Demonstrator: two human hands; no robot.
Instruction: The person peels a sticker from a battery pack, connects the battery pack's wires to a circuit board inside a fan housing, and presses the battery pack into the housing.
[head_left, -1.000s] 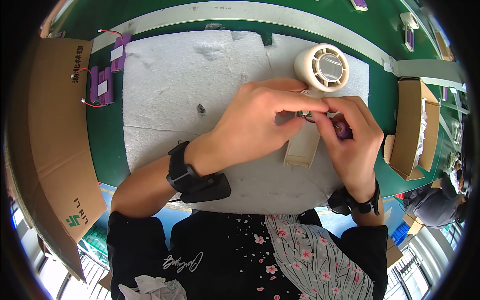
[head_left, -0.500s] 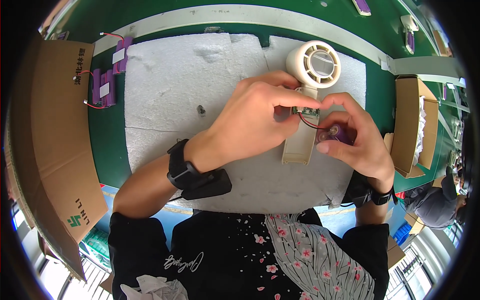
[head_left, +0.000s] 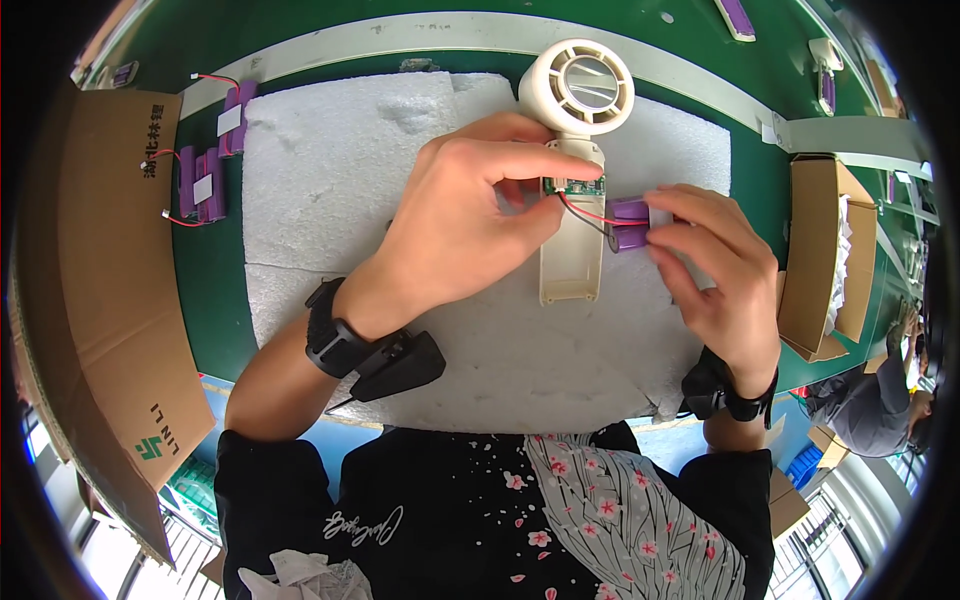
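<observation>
My left hand (head_left: 470,205) is closed on a cream handheld fan (head_left: 571,270), thumb and forefinger at the neck of its opened handle. The fan's round head (head_left: 540,92) points away from me. A small green circuit board (head_left: 585,186) shows in the upper end of the hollow handle. Red and black wires (head_left: 590,214) run from it to a purple battery pack (head_left: 630,236) of paired cells. Just right of the handle, my right hand (head_left: 720,265) pinches that pack by its far end, where a white patch shows.
Under my hands lies a white foam sheet (head_left: 330,180) on a green table (head_left: 215,300). More purple battery packs (head_left: 205,185) with leads lie at the left. A big cardboard box (head_left: 125,300) stands far left, a smaller box (head_left: 815,260) at right. Another person (head_left: 870,405) sits far right.
The fan has shifted left and away from me with my left hand. My right hand has turned the battery pack sideways beside the handle, and the wires stretch straighter.
</observation>
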